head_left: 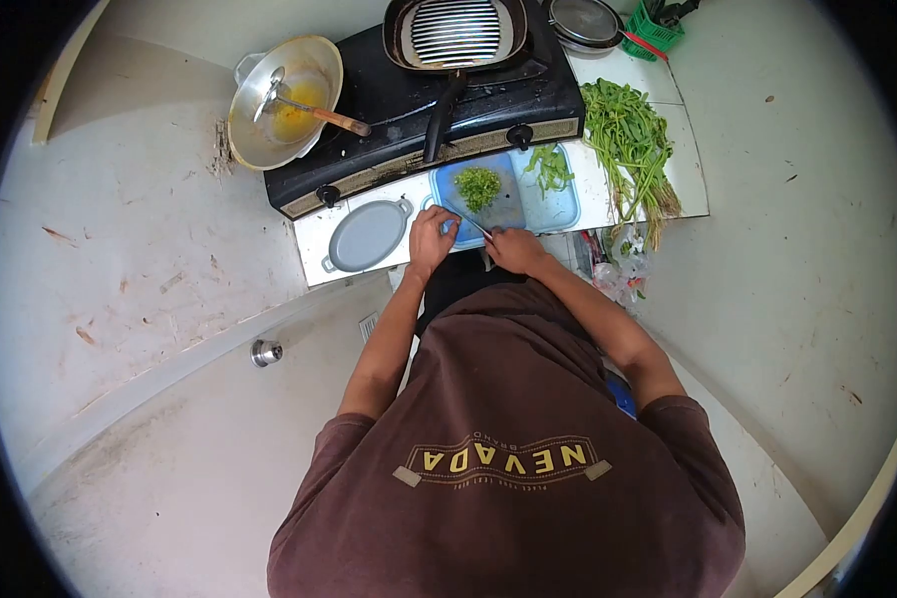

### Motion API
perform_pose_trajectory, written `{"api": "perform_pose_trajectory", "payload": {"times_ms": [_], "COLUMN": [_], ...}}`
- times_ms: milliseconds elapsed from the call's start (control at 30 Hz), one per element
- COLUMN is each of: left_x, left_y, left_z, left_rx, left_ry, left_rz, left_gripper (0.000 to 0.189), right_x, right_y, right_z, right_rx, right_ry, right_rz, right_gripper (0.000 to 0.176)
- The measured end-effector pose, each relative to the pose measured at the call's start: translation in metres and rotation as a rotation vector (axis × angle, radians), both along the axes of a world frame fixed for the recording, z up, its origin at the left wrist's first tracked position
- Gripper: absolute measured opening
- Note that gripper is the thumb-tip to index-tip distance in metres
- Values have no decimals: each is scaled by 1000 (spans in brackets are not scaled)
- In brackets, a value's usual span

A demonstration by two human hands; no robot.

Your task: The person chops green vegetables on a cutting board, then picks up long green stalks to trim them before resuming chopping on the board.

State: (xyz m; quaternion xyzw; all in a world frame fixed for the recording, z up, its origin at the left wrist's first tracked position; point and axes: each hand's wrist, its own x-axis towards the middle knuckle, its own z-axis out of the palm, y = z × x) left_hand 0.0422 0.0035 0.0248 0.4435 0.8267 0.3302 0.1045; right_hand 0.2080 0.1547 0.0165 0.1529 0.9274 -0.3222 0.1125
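We have the black stove (389, 125) across the back of the white bench (309, 239), and we work just in front of it. Our right hand (509, 249), front of the stove and right of its middle, is closed round a knife (476, 226), its blade angled toward our left hand (435, 235). That left hand has its fingers bent in at the near edge of the blue board (509, 204); we cannot tell whether it grips anything.

On the board, between the stove and our hands, sits a heap of chopped greens (477, 187). Right of the heap, still in front of the stove, loose leaves (549, 168) lie over a light blue tray (567, 207). A grey oval dish (369, 236) rests before the stove's left half.

On top of the stove, a ridged pan (455, 35) points its handle toward us. At the stove's left end a wok (242, 128) leans, with yellow liquid and a wooden-handled utensil (341, 122) in it. To the stove's right we see a leafy bunch (628, 130), roots toward us, with a strainer (586, 20) and a green basket (655, 37) behind it.
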Motion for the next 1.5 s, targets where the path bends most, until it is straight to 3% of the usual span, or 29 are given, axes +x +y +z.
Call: {"api": "perform_pose_trajectory", "payload": {"times_ms": [800,1000,1100,1300,1500], "left_x": [11,23,22,23,23], "left_y": [10,16,13,10,9], "left_z": [-17,-14,-16,-17,-11], "left_rx": [12,-5,34,22,92], "left_ry": [-189,-224,-305,-116,-96], "left_rz": [205,436,437,216,230], "left_gripper": [18,25,20,11,8], "right_x": [3,5,4,6,8], "right_y": [1,6,6,7,8], "right_z": [0,8,9,8,8], "right_rx": [-11,-10,-29,-46,-77], "right_ry": [-4,-29,-31,-2,0], "right_rz": [-11,-49,-49,-71,-88], "right_gripper": [41,41,41,44,45]}}
